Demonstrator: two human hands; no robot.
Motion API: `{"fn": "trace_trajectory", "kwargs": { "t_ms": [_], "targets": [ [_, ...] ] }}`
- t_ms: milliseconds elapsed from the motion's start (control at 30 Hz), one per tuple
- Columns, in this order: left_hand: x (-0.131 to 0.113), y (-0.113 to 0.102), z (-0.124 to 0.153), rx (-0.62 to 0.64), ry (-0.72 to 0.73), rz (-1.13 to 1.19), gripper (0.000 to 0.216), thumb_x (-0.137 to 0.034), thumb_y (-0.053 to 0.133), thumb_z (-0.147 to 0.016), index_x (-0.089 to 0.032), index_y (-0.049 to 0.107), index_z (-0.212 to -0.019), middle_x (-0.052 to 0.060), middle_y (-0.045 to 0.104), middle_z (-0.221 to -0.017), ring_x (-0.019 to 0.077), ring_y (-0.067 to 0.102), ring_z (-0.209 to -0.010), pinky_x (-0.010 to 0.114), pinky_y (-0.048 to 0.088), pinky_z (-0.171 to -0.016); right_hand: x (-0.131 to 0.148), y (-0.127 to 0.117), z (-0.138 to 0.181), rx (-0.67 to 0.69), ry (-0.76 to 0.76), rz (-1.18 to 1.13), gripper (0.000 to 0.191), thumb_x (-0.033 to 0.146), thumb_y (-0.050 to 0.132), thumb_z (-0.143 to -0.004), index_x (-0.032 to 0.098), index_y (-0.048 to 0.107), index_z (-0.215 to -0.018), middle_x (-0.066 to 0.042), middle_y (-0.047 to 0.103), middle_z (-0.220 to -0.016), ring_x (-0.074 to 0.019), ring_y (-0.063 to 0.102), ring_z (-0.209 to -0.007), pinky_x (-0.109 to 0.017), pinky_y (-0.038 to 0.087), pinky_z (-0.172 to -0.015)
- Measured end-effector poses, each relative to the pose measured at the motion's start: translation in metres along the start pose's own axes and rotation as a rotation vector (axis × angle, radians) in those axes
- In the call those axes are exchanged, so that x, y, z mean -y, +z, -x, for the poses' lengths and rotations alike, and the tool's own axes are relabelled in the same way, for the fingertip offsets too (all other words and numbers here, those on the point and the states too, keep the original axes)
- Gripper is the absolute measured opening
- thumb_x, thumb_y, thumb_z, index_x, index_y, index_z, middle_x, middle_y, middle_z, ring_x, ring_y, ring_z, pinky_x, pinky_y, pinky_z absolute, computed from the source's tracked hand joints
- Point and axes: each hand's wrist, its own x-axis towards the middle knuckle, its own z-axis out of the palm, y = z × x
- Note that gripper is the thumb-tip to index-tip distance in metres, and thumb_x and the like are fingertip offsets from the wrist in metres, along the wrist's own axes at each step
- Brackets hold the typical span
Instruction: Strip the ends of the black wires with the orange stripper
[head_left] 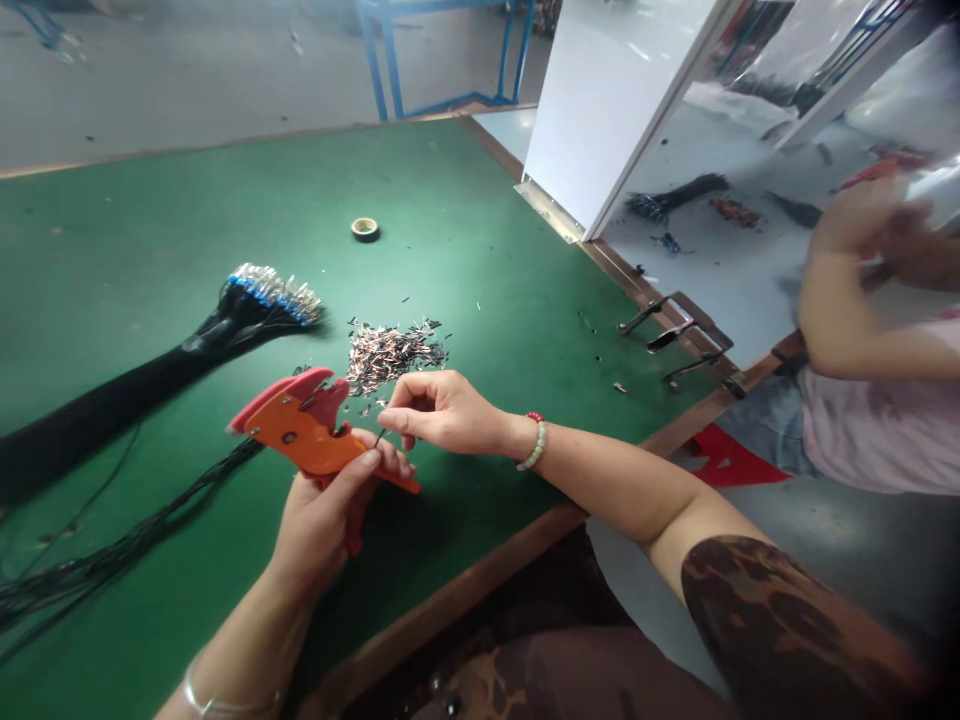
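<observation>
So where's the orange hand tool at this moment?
In the head view, the orange hand tool is left of centre, gripped in the left hand, below and left of the clippings pile.

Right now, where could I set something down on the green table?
Mostly bare tabletop lies between the tape roll and the white panel, and beyond the black wire bundle. It is crowded around the clippings pile, the orange tool, left hand and right hand.
</observation>
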Motion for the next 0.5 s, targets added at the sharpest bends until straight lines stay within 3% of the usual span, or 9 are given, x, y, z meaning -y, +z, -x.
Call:
{"fn": "trace_trajectory", "kwargs": {
  "t_ms": [133, 233, 300, 433, 500],
  "targets": [
    [-0.002, 0.003, 0.002, -0.013, -0.011, -0.012, 0.02, -0.035, 0.077, -0.089, -0.017, 0.069, -0.085, 0.005, 0.066, -0.079, 0.0214, 0.067, -0.081, 0.041, 0.064, -0.081, -0.003, 0.007, 0.001, -0.021, -0.009, -0.016, 0.039, 0.046, 0.085, -0.084, 0.016, 0.06, -0.077, 0.003, 0.063, -0.064, -0.0095, 0.063, -0.058, -0.023, 0.052, -0.057],
    [-0.004, 0.005, 0.003, -0.015, 0.009, -0.022, 0.02, -0.035, 0.076, -0.089, -0.018, 0.068, -0.083, 0.004, 0.065, -0.077, 0.0211, 0.067, -0.078, 0.04, 0.064, -0.079, 0.001, 0.0, 0.0, -0.054, -0.007, -0.008, 0.038, 0.046, 0.081, -0.088, 0.017, 0.06, -0.077, 0.002, 0.065, -0.063, -0.0099, 0.063, -0.058, -0.024, 0.053, -0.059],
    [-0.003, 0.004, 0.003, 0.004, 0.022, -0.022, 0.018, -0.034, 0.074, -0.09, -0.018, 0.068, -0.082, 0.003, 0.064, -0.076, 0.0204, 0.067, -0.077, 0.038, 0.063, -0.078, 0.006, -0.018, -0.004, -0.169, -0.031, -0.016, 0.036, 0.044, 0.077, -0.092, 0.018, 0.059, -0.076, 0.0, 0.067, -0.064, -0.0099, 0.063, -0.059, -0.025, 0.053, -0.062],
    [-0.001, 0.002, 0.002, 0.001, 0.028, -0.012, 0.017, -0.032, 0.074, -0.091, -0.019, 0.066, -0.083, 0.002, 0.064, -0.076, 0.019, 0.068, -0.078, 0.036, 0.062, -0.08, 0.016, -0.061, -0.016, -0.538, -0.107, -0.124, 0.033, 0.04, 0.075, -0.093, 0.022, 0.053, -0.077, 0.002, 0.063, -0.066, -0.0096, 0.06, -0.059, -0.025, 0.053, -0.06],
    [-0.001, 0.002, 0.002, -0.006, 0.021, -0.016, 0.019, -0.032, 0.075, -0.091, -0.019, 0.066, -0.082, 0.002, 0.064, -0.076, 0.0191, 0.068, -0.079, 0.037, 0.062, -0.082, 0.018, -0.068, -0.018, -0.548, -0.065, -0.093, 0.035, 0.043, 0.075, -0.093, 0.022, 0.052, -0.076, 0.002, 0.062, -0.064, -0.0097, 0.059, -0.057, -0.024, 0.052, -0.058]
  ]
}}
